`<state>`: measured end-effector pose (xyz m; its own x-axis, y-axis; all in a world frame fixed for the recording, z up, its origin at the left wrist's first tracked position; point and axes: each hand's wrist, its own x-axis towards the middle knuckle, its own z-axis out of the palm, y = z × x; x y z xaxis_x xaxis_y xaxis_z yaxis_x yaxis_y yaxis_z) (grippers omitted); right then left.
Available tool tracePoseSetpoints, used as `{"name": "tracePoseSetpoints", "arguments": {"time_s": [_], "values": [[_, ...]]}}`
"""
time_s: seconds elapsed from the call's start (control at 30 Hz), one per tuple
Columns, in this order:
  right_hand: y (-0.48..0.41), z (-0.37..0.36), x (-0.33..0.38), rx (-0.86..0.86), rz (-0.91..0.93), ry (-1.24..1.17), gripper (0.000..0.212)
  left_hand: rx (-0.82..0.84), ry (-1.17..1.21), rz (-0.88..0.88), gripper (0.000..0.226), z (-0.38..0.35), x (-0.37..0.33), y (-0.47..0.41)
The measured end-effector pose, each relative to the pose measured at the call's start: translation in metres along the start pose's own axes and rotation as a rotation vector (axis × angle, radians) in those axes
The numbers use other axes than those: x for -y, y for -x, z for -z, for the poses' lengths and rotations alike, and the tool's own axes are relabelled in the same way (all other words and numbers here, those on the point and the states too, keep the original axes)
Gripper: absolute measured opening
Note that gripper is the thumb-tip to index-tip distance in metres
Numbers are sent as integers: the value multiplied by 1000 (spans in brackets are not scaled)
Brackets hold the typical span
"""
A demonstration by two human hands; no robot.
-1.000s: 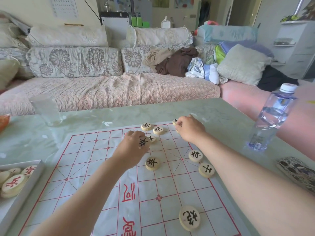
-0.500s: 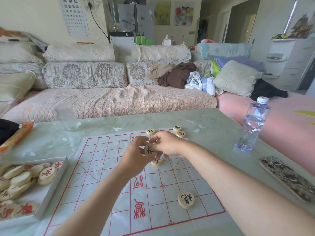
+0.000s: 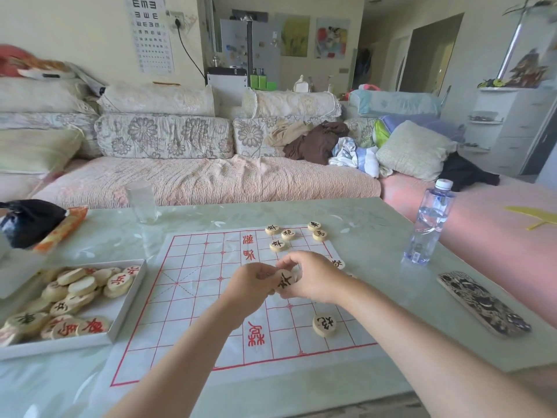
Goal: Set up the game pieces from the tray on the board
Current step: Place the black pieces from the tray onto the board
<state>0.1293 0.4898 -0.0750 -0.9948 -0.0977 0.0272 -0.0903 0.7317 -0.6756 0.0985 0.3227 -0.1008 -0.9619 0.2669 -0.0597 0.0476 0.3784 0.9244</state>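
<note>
Bottle [image 3: 428, 224] stands right of board [image 3: 187, 312], tray [image 3: 105, 307] left, glass [image 3: 141, 203] beyond.

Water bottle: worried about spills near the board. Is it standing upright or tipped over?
Upright. The water bottle stands on its base on the table, white cap on top, clear of the board.

- board [image 3: 193, 297]: white, with red grid lines and red characters.
- held piece [image 3: 284, 280]: pale wood, black character.
- pieces [image 3: 324, 325] on the board: pale wood, black characters.
- tray [image 3: 126, 312]: white; its discs [image 3: 119, 282] are pale, marked red or black.
- table [image 3: 361, 218]: pale green, faint white leaf pattern.
- bottle [image 3: 428, 227]: clear bluish, white cap.
- flat case [image 3: 482, 303]: black-and-cream swirls.
- sofa [image 3: 211, 179]: pink quilted cover; cushions [image 3: 164, 135] cream with grey flowers.
</note>
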Motion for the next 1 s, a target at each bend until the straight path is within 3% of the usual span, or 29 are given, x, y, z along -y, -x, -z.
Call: {"name": "tracePoseSetpoints", "arguments": {"time_s": [0.17,0.33,0.43,0.6,0.7,0.8,1.0], "values": [[16,-10,-8,-14,57,230,43,-15,-136,7,19,-11,10,11],[19,-13,-29,-1,-47,363,47,-13,-731,-205,29,-10,25,21],[15,-18,-33,-9,-30,375,40,48,-900,-184,36,-10,35,25],[6,-28,-31,45,-26,405,29,92,-880,-167,40,-11,46,27],[6,-32,-32,126,-41,540,41,90,-862,-176,40,-9,48,26],[4,-32,-27,93,-21,521,55,99,-838,-184,38,-7,50,24],[-6,-43,-6,94,40,525,49,35,-711,-238,34,17,53,20]]}}
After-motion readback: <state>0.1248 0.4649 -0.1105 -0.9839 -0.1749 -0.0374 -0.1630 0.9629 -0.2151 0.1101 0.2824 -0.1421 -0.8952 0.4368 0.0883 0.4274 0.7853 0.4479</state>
